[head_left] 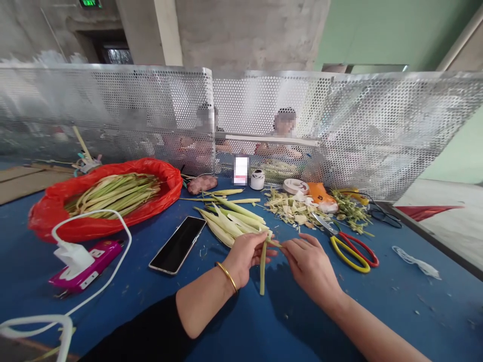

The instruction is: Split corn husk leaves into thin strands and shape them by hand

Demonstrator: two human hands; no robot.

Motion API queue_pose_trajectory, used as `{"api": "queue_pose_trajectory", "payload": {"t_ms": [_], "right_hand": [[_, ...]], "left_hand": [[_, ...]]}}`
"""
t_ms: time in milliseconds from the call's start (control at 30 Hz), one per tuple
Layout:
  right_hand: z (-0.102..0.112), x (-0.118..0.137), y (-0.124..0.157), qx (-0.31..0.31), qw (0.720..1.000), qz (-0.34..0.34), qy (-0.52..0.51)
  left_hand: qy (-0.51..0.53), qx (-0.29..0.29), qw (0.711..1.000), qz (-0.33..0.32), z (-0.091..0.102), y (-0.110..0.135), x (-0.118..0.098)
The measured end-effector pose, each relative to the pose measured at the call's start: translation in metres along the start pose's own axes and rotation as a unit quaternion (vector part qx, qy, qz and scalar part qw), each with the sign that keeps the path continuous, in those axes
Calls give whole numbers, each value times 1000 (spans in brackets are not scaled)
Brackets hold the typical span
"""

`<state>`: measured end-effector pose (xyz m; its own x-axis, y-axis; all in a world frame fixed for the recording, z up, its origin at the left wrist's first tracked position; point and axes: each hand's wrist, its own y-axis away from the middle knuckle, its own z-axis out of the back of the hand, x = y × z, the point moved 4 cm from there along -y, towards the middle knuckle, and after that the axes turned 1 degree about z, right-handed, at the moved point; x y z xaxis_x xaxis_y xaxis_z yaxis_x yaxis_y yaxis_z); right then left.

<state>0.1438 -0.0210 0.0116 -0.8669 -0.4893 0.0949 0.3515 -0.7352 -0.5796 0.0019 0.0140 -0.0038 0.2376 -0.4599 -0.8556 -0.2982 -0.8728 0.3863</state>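
Note:
A bunch of pale green corn husks (226, 223) fans out to the left from my left hand (249, 255), which is closed around its gathered end. One flat husk strip (263, 269) hangs down from that end towards the table. On the other side my right hand (310, 264) pinches a thin strip (275, 244) that comes out of the same end. The tips of my right fingers are partly hidden. Right of my right hand lie scissors (350, 249) with one red and one yellow handle, their blades resting by a heap of husk scraps (292, 208).
A red plastic bag (49, 201) of long husk strips stands at the left, near a purple power strip (88, 266) with a white cable. A black-screened phone (178, 245) lies beside the bunch. Behind a perforated metal screen (151, 95) sit people. White string (415, 261) lies at the right.

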Motion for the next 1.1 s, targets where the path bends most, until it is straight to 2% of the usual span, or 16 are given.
{"api": "queue_pose_trajectory", "payload": {"t_ms": [300, 567, 733, 833, 967, 1000, 1033, 1100], "right_hand": [[0, 3, 1, 11, 1000, -6, -21], [-7, 10, 5, 25, 996, -14, -83], [-5, 12, 3, 19, 996, -8, -86], [-1, 12, 1, 5, 998, -17, -65], [17, 17, -3, -93, 995, -17, -6], [19, 20, -5, -98, 995, -16, -13], [18, 23, -8, -83, 996, -21, -38], [5, 29, -15, -10, 988, -60, -140]], "left_hand": [[-5, -18, 1000, -3, 3, -4, 4], [-20, -47, 997, -52, 4, -5, 3], [-31, -48, 997, -53, 6, -5, 1], [-33, -34, 998, -39, 7, -1, -6], [16, 18, 999, -32, 10, 8, -21], [32, 35, 998, -44, 11, 10, -24], [45, 50, 996, -61, 12, 12, -28], [59, 67, 992, -93, 16, 14, -32]]}}
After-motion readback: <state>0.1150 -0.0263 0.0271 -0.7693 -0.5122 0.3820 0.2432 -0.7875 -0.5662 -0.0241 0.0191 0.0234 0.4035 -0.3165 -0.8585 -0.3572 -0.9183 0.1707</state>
